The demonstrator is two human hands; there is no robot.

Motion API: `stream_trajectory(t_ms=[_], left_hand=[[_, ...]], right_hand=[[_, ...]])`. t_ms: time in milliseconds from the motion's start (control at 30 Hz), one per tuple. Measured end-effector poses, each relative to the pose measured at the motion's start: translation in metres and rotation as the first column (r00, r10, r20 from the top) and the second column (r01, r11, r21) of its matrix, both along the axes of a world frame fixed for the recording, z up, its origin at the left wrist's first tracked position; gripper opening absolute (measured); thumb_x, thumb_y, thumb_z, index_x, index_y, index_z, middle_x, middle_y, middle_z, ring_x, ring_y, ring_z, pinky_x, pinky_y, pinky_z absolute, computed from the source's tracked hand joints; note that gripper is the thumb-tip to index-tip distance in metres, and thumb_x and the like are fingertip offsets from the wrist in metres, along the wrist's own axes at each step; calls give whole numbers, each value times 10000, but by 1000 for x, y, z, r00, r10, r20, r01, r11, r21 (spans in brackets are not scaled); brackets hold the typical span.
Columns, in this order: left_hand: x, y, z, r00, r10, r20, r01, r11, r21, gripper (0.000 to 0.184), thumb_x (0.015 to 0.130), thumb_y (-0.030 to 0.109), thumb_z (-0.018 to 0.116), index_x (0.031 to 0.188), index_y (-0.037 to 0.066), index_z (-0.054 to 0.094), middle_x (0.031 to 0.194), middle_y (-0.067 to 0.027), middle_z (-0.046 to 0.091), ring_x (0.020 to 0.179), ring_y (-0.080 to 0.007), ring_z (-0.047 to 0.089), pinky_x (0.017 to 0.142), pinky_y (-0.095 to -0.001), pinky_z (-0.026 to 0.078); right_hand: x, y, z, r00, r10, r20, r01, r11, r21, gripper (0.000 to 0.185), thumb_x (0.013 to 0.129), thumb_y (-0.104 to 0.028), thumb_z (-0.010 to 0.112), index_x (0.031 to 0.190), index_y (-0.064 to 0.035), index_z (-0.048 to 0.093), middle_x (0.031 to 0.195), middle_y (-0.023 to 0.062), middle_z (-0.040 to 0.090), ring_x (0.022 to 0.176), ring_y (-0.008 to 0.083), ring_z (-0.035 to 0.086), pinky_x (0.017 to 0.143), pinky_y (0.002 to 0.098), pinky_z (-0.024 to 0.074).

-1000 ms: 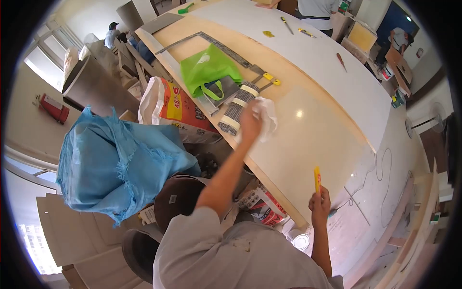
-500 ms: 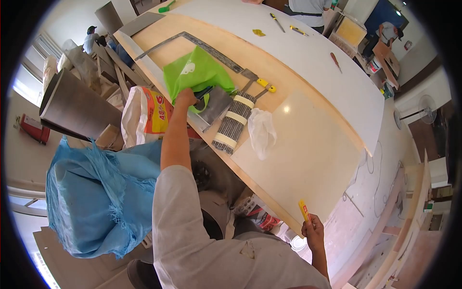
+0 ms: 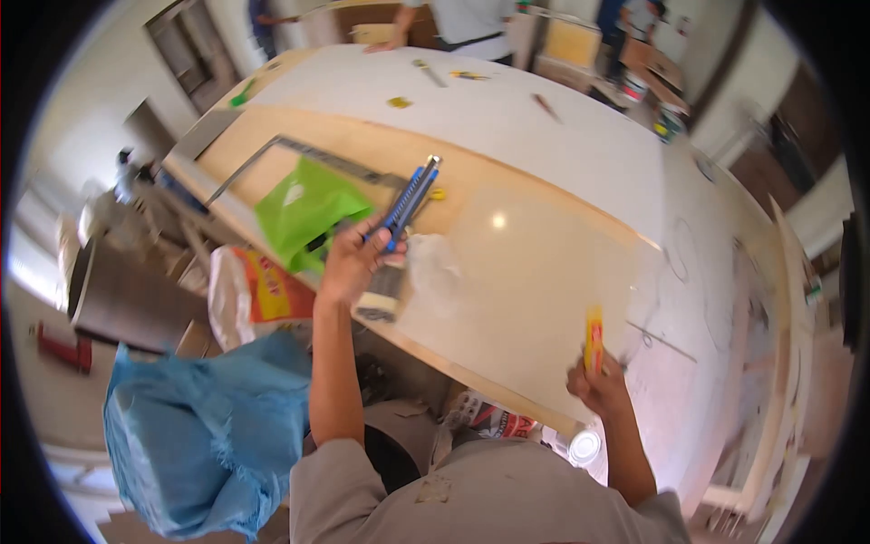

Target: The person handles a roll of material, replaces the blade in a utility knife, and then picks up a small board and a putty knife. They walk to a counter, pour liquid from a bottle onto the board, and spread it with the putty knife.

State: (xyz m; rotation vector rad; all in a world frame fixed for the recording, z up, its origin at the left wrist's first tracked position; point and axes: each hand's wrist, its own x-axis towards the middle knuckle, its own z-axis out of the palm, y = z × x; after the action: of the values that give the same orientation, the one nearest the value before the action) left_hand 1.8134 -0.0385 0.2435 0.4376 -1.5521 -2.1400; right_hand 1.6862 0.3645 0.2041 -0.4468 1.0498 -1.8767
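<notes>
My left hand (image 3: 352, 263) is closed round a blue utility knife (image 3: 410, 201), raised above the table's near left part. Behind that hand lies a green bag (image 3: 308, 207). A grey striped roll (image 3: 379, 297) is partly hidden by the hand, with a crumpled white plastic bag (image 3: 433, 265) to its right. My right hand (image 3: 598, 388) grips a yellow object (image 3: 594, 337), held upright near the table's right front corner. A dark metal square (image 3: 331, 161) lies behind the green bag.
The table (image 3: 526, 313) bears a large white sheet (image 3: 580, 163) with several tools. A co-worker (image 3: 471, 27) stands at its far edge. Blue sacking (image 3: 204, 435) and a printed sack (image 3: 258, 295) stand on the left. A can (image 3: 584, 447) is below the front corner.
My left hand has come away from the green bag, and the blue knife now shows in it. My right hand still holds the yellow object, now more upright. The camera view has shifted.
</notes>
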Motion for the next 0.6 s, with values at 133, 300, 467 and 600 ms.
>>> stream_trajectory(t_ms=[133, 300, 467, 600], left_hand=[[-49, 129, -4, 948, -252, -193, 285, 943, 170, 364, 901, 82, 593, 1220, -64, 497, 1031, -140, 620, 890, -194, 624, 801, -324, 540], [-72, 247, 7, 872, -478, -107, 486, 871, 74, 413, 899, 66, 593, 1272, -64, 471, 1048, -122, 614, 914, -184, 611, 839, -326, 529], [-81, 316, 15, 810, -586, -3, 586, 810, 37, 356, 910, 46, 555, 1242, -70, 496, 1002, -121, 624, 867, -166, 602, 751, -297, 517], [-88, 366, 13, 847, -530, 40, 531, 845, -56, 278, 920, 67, 544, 1156, -79, 533, 915, -118, 629, 773, -151, 584, 663, -282, 492]], right_hand=[[-31, -29, 63, 938, -287, -193, 285, 958, -41, 420, 935, -245, 566, 1266, -20, 438, 670, -5, 430, 529, 90, 387, 496, 231, 316], [-67, 4, 86, 887, -423, -186, 397, 903, -161, 389, 921, -185, 598, 1239, 16, 500, 686, -35, 436, 511, 43, 369, 462, 192, 287], [-69, 73, 80, 892, -451, -36, 440, 882, -166, 348, 914, -216, 609, 1172, 11, 551, 595, -55, 418, 490, 36, 351, 461, 179, 294], [-70, 120, 75, 880, -474, 10, 466, 862, -201, 356, 938, -255, 564, 1172, 13, 552, 550, -60, 391, 471, 44, 347, 462, 188, 305]])
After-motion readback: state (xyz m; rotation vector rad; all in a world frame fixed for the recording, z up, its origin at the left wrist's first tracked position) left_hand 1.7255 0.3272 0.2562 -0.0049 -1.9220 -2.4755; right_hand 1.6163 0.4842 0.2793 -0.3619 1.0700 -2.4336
